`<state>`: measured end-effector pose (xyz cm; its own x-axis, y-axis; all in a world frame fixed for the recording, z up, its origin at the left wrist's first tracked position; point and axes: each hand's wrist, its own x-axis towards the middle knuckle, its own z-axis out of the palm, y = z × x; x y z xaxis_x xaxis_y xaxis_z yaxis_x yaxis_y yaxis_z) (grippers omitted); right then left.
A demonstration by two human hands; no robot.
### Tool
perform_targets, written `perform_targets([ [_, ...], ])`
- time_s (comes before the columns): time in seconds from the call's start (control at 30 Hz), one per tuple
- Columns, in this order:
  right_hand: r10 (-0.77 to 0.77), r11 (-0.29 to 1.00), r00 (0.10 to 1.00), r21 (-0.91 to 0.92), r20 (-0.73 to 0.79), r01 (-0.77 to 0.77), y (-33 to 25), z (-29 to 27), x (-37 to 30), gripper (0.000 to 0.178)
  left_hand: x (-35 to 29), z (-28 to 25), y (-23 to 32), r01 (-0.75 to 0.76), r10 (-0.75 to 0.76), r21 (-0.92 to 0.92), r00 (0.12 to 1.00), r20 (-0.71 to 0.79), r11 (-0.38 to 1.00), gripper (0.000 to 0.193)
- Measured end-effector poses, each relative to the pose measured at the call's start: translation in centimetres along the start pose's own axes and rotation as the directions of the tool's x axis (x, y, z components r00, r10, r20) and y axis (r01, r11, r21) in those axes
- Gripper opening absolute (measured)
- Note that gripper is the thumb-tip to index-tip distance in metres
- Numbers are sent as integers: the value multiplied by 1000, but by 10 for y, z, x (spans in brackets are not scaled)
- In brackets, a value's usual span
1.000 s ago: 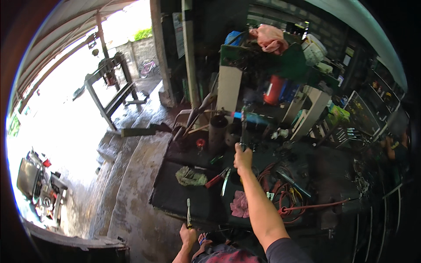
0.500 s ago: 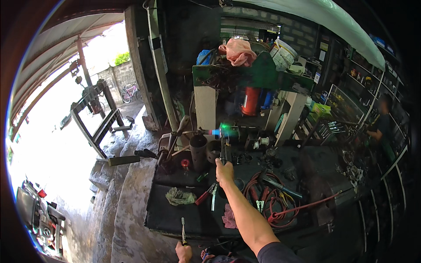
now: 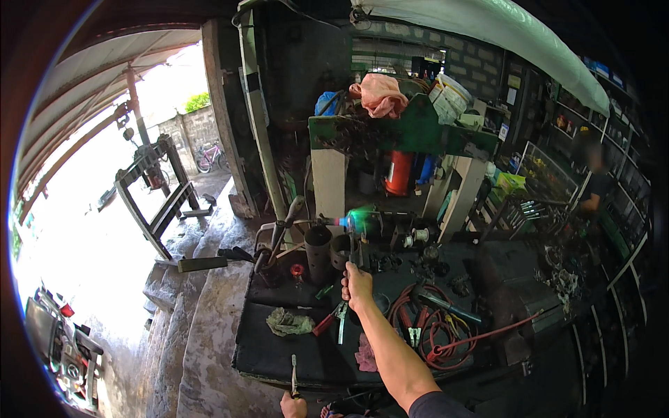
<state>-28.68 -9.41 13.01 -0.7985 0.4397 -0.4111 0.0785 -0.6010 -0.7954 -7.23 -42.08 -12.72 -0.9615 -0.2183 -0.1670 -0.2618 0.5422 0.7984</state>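
My right hand (image 3: 357, 286), arm stretched out over the dark bench (image 3: 279, 359), is closed around a dark-handled gripping tool, likely pliers (image 3: 354, 252). The tool's far end stands in a torch flame (image 3: 343, 221), which turns green past it. What its jaws hold is too blurred to make out. The torch (image 3: 296, 209) points its nozzle rightward from the bench's back left. Low in the picture, just off the bench's near edge, my left hand (image 3: 293, 405) is closed on a small toothbrush-like brush (image 3: 294, 368), head upward.
Red cables (image 3: 446, 348), a grey-green rag (image 3: 289, 322), a pink cloth (image 3: 365, 354) and red-handled pliers (image 3: 324, 324) lie on the bench. Two metal cylinders (image 3: 318, 247) stand near the flame. A person (image 3: 592, 181) is at the far right. Concrete steps (image 3: 209, 313) lie leftward.
The view has shifted slightly, so the bench sits a little lower. Both hands keep their grips, and the tool's end stays in the flame.
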Motion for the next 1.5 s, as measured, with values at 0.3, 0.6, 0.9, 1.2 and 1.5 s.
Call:
perform_targets([
  [0.3,143,950,955,233,261,-206,0,-20,9,36,-20,-19,48,25,-25,-12,999,35,1000,23],
  [0.6,151,935,956,278,252,-221,3,-17,9,38,-9,-16,40,122,-124,51,991,39,991,29],
  [0.9,135,944,963,264,235,-197,4,-14,8,38,-15,-14,46,150,-151,63,988,16,987,28],
  [1.2,127,954,969,241,212,-178,2,-12,6,38,-15,-15,48,163,-165,71,986,20,984,29],
  [1.5,124,965,975,204,184,-161,3,-12,6,37,-16,-14,49,144,-144,54,990,-2,988,29],
])
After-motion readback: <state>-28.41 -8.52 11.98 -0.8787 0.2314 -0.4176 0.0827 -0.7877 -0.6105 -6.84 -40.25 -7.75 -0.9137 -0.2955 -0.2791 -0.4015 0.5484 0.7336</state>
